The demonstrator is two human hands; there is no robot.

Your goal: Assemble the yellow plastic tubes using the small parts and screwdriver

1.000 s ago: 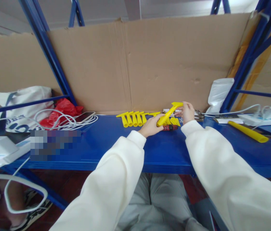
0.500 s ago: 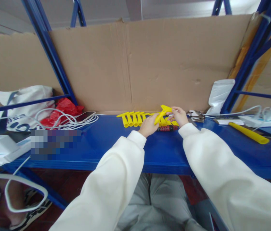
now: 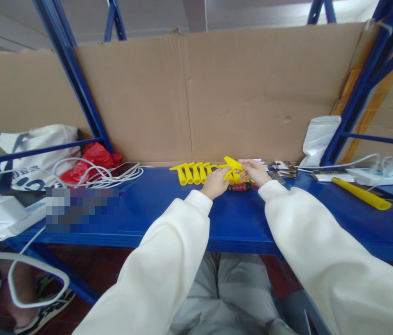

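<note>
Both my hands are over the blue shelf, at a yellow plastic T-shaped scraper [image 3: 232,162] with its wide head pointing up and away. My left hand [image 3: 215,184] is closed round its handle end. The fingers of my right hand [image 3: 255,171] are pinched at its head and hide part of it. Left of my hands, several matching yellow scrapers [image 3: 189,174] lie in a row with their handles towards me. More yellow pieces lie behind and under my hands, partly covered. A red and black tool handle [image 3: 241,187] lies in front of them; its kind is unclear.
Small dark and silver packets [image 3: 284,168] lie right of my right hand. A yellow tube [image 3: 362,193] and a power strip [image 3: 383,175] are farther right. White cables [image 3: 112,174], a red bag [image 3: 93,160] and a cloth bag [image 3: 43,139] are left. Cardboard [image 3: 189,93] stands behind.
The held scraper has tilted and turned, its head swinging left and slightly lower. My right hand has moved a little left and down along with it; my left hand has barely moved.
</note>
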